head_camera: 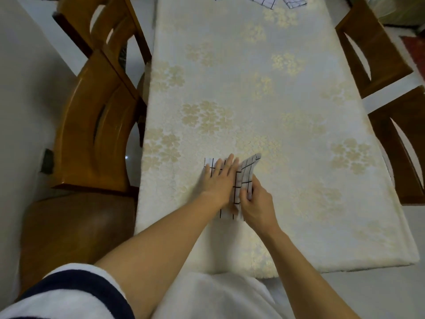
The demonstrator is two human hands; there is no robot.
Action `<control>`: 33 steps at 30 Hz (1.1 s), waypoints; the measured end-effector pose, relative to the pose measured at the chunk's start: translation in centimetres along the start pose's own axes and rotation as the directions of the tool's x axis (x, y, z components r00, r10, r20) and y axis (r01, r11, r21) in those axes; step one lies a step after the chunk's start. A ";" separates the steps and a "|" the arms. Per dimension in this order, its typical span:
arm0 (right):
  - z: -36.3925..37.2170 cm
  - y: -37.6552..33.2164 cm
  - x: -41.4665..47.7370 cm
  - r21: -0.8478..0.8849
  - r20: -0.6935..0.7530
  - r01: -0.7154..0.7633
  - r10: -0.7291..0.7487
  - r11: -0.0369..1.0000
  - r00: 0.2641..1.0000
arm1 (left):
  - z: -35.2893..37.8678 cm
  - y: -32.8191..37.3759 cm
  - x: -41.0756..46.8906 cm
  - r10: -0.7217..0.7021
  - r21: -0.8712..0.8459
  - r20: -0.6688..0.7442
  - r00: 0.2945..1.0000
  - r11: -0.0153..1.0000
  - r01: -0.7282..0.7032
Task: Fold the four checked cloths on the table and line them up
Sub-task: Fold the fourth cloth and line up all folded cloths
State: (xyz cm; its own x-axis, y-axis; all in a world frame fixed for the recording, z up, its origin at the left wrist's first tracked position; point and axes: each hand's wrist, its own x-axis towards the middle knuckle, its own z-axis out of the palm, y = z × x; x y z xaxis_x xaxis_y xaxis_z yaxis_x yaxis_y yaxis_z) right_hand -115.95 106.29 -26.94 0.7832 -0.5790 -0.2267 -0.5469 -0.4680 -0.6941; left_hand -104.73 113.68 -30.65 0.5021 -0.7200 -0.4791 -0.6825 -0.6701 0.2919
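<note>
so the cloth [249, 168] being worked on sits at the near end of the table [310, 93], a bit left of centre; the left hand [218, 180] lies flat on it with fingers spread, pinning the left part down; the right hand [255, 201] is pinching the right edge, fingers curled round it, and that flap stands up off the table; looks to me like a fold going right over left; I'd keep the flat hand right along the crease line, bring the flap over low, match the black grid lines edge to edge, then slide the flat hand out and smooth it down; the other checked cloths [264, 1] are heaped at the far end, unfolded as far as I can see, so most of the job is left
</note>
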 end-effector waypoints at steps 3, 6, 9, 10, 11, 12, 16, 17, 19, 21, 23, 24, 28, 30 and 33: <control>0.7 -1.1 0.2 -0.031 0.005 -0.012 0.012 0.999 1.000 | 0.2 -3.4 -1.4 0.075 -0.201 -0.150 0.986 0.974 -0.105; 3.0 -2.6 1.0 -0.078 0.114 -0.029 0.038 0.996 0.993 | -0.2 -7.2 -2.9 -0.092 -0.454 -0.242 0.966 0.891 -0.029; 5.7 -3.2 1.8 0.024 0.350 -0.010 0.001 1.000 0.937 | -1.5 -9.1 -3.5 -0.311 -0.592 -0.296 0.903 0.802 0.082; 6.1 -3.0 1.8 0.068 0.401 -0.006 -0.022 0.998 0.916 | -1.9 -9.2 -3.4 -0.333 -0.567 -0.345 0.878 0.819 0.088; 6.1 -2.9 1.7 0.103 0.411 -0.002 -0.040 0.995 0.911 | -2.0 -9.0 -3.2 -0.307 -0.510 -0.388 0.869 0.857 0.075; 5.6 -2.9 1.6 0.131 0.383 -0.003 -0.048 0.991 0.922 | -2.1 -8.5 -3.0 -0.222 -0.416 -0.418 0.881 0.909 0.032; 3.3 -0.7 1.2 0.080 0.039 -0.018 0.015 0.997 0.999 | -2.5 -4.4 -1.3 0.293 -0.046 -0.322 0.900 0.945 -0.324; 3.1 0.3 1.3 0.034 -0.028 -0.059 0.060 0.998 0.998 | -2.3 -3.6 -0.5 0.365 0.030 -0.285 0.886 0.927 -0.373; 2.7 1.9 1.7 -0.008 -0.069 -0.214 0.213 0.977 0.975 | -1.3 -2.7 1.4 0.429 0.147 -0.239 0.871 0.903 -0.405; 2.9 3.0 1.9 -0.012 -0.034 -0.325 0.325 0.946 0.945 | -0.4 -2.7 2.7 0.362 0.163 -0.170 0.916 0.927 -0.337; 3.3 3.4 2.1 -0.069 0.011 -0.365 0.366 0.929 0.930 | -0.5 -2.9 3.3 0.321 0.095 -0.104 0.941 0.946 -0.312; 3.6 3.4 2.2 -0.120 0.033 -0.360 0.366 0.925 0.930 | -0.8 -2.9 3.4 0.325 0.071 -0.093 0.941 0.945 -0.319; 2.6 3.4 3.4 -0.195 0.103 -0.282 0.305 0.939 0.947 | -2.8 -3.2 3.9 0.362 0.128 -0.099 0.927 0.929 -0.348; 0.7 3.3 4.2 -0.196 0.143 -0.210 0.240 0.958 0.960 | -3.9 -3.7 4.1 0.392 0.180 -0.072 0.917 0.910 -0.375; -2.2 3.1 5.4 -0.228 0.262 -0.068 0.129 0.971 0.956 | -5.2 -4.9 4.0 0.409 0.238 -0.090 0.908 0.894 -0.379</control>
State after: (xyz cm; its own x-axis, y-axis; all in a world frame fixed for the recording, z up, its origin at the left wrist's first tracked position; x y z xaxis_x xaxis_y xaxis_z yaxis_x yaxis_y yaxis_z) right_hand -114.04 100.22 -28.88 0.7563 -0.4390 -0.4851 -0.6520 -0.5671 -0.5033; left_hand -96.59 113.17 -29.69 0.2247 -0.9440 -0.2416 -0.9271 -0.2834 0.2452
